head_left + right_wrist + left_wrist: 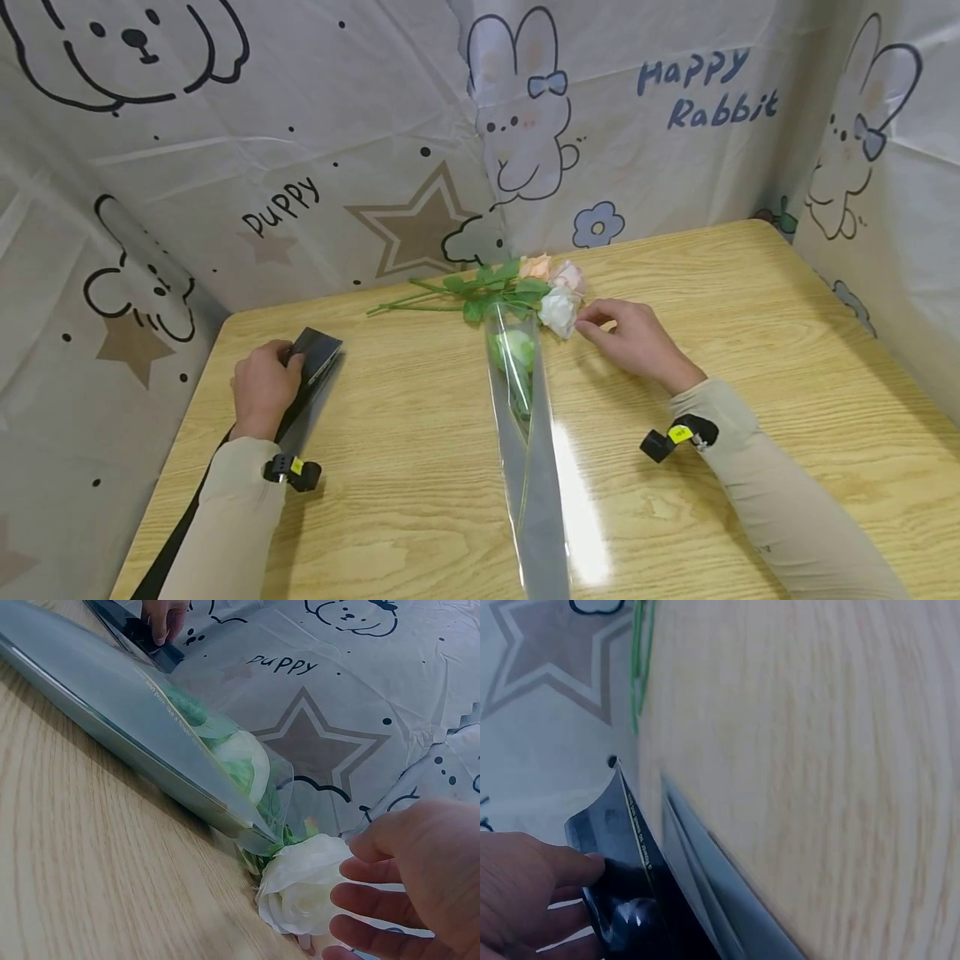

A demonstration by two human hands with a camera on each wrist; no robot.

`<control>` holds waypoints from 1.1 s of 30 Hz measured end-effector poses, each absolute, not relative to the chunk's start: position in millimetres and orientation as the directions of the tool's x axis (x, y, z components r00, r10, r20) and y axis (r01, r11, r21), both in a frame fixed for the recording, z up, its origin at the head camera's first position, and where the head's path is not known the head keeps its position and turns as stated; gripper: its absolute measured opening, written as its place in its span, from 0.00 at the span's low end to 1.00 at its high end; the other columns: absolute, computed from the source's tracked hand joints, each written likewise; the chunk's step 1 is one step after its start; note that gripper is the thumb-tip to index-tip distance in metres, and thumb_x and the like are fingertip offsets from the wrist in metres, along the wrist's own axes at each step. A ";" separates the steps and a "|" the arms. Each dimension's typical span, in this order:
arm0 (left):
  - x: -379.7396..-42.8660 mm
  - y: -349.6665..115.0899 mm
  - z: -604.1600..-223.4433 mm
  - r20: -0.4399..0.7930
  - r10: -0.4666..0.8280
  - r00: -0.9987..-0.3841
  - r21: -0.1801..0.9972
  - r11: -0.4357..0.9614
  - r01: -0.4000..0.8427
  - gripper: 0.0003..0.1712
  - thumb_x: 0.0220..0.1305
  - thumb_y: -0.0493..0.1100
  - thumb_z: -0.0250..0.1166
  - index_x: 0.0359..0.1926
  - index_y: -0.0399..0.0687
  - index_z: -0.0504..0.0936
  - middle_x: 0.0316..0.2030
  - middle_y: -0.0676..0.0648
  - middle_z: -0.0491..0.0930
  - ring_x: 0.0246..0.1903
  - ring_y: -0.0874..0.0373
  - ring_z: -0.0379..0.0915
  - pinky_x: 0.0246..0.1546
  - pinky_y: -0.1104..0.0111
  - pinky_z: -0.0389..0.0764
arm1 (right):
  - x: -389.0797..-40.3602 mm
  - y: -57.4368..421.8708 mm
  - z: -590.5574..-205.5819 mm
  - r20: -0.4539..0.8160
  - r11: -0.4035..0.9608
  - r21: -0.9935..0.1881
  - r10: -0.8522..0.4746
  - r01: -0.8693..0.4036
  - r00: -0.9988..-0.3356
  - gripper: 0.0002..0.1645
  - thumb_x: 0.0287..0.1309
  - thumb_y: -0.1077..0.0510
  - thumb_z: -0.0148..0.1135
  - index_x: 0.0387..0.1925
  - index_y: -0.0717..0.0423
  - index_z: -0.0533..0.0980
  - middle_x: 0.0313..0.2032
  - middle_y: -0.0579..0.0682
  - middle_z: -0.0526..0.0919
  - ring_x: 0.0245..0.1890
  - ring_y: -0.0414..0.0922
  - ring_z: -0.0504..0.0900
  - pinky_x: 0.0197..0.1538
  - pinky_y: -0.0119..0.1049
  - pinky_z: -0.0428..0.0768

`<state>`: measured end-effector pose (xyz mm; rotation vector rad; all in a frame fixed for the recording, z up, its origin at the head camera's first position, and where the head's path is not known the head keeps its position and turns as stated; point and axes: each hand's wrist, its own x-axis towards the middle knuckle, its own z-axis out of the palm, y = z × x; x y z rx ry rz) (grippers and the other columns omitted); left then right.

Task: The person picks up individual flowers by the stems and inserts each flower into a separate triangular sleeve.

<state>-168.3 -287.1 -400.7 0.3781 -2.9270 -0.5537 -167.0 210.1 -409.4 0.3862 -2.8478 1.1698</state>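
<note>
My left hand (266, 385) pinches the top end of a black flower sleeve (622, 847), thumb on the near face and fingers behind it. My right hand (630, 337), fingers loosely bent and nothing between them, is right beside a white rose (559, 312); whether a fingertip touches it I cannot tell. Next to that rose lie a pink rose (567, 276) and a peach rose (536, 267), their green stems (412, 307) pointing left. In the middle of the table, a clear-fronted grey sleeve (534, 508) holds a pale rose (513, 350) near its top.
The wooden table (420, 467) meets a printed cloth (315, 92) along its back and sides. Another grey sleeve (712, 877) lies beside the black one on the table. Light glares off the wood (581, 517) right of the middle sleeve.
</note>
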 end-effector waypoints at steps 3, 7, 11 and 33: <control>-165.7 -278.6 -394.9 0.119 -0.250 -0.961 0.383 0.904 -0.188 0.23 0.77 0.43 0.58 0.66 0.33 0.77 0.58 0.27 0.81 0.54 0.29 0.80 0.55 0.39 0.80 | -167.1 210.2 -409.4 0.130 0.685 -0.686 -0.214 -0.243 -0.968 0.13 0.73 0.51 0.62 0.46 0.54 0.85 0.48 0.56 0.90 0.53 0.53 0.87 0.54 0.51 0.87; -163.5 -265.8 -388.5 0.168 -0.200 -0.965 0.377 0.918 -0.125 0.23 0.78 0.43 0.57 0.65 0.34 0.78 0.56 0.28 0.83 0.53 0.29 0.81 0.53 0.38 0.81 | -167.3 210.7 -408.7 0.131 0.686 -0.685 -0.215 -0.245 -0.968 0.13 0.73 0.50 0.62 0.46 0.54 0.86 0.48 0.55 0.90 0.53 0.52 0.87 0.54 0.51 0.87; -162.8 -252.2 -385.2 0.212 -0.136 -0.968 0.351 0.935 -0.055 0.22 0.79 0.44 0.55 0.65 0.35 0.79 0.57 0.28 0.82 0.56 0.28 0.80 0.55 0.36 0.79 | -166.9 210.9 -408.0 0.128 0.685 -0.687 -0.213 -0.241 -0.969 0.13 0.73 0.50 0.61 0.46 0.53 0.85 0.48 0.55 0.90 0.52 0.52 0.87 0.54 0.51 0.87; -131.7 -168.5 -380.8 0.389 0.226 -0.893 0.288 0.891 0.351 0.20 0.75 0.40 0.63 0.62 0.35 0.82 0.53 0.33 0.87 0.49 0.38 0.87 0.48 0.46 0.88 | -162.9 201.0 -411.0 0.111 0.659 -0.694 -0.302 -0.292 -0.947 0.10 0.72 0.52 0.63 0.46 0.51 0.85 0.46 0.50 0.90 0.48 0.48 0.87 0.52 0.46 0.87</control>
